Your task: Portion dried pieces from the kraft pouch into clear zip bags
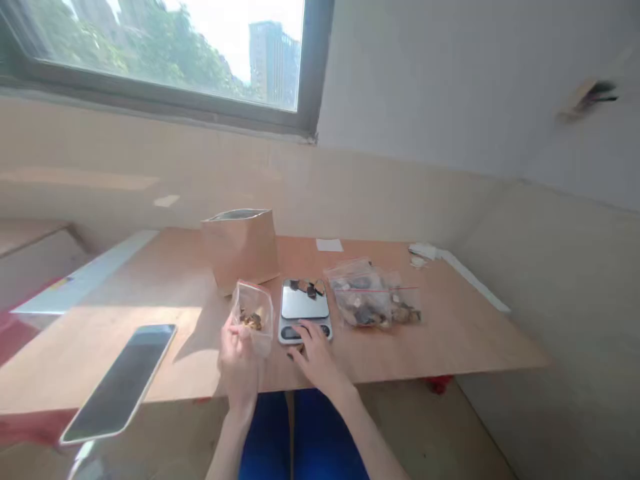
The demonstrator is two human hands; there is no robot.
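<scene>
- Our left hand (240, 363) closes around a small clear plastic bag (253, 319), gripping it upright just above the tabletop (450, 340), its mouth open.
- A small cluster of brown and golden pieces (251, 321) sits low in that bag; what they are cannot be told at this size.
- Our right hand (315, 353) lies open, its fingers (303, 331) draped over the front of a digital kitchen scale (303, 303).
- Dark chunks (307, 288) sit toward the back of the scale's steel platform, so some pieces are on the scale and others remain bagged.
- Just right of the scale, a clear zip-top bag (373, 300) lies fuller, holding many similar pieces.
- Behind our hands, a kraft paper pouch (240, 250) stands open, showing a silver lining; its contents are hidden.
- Nearer on the left, a smartphone (120, 383) lies face-up, its screen dark.
</scene>
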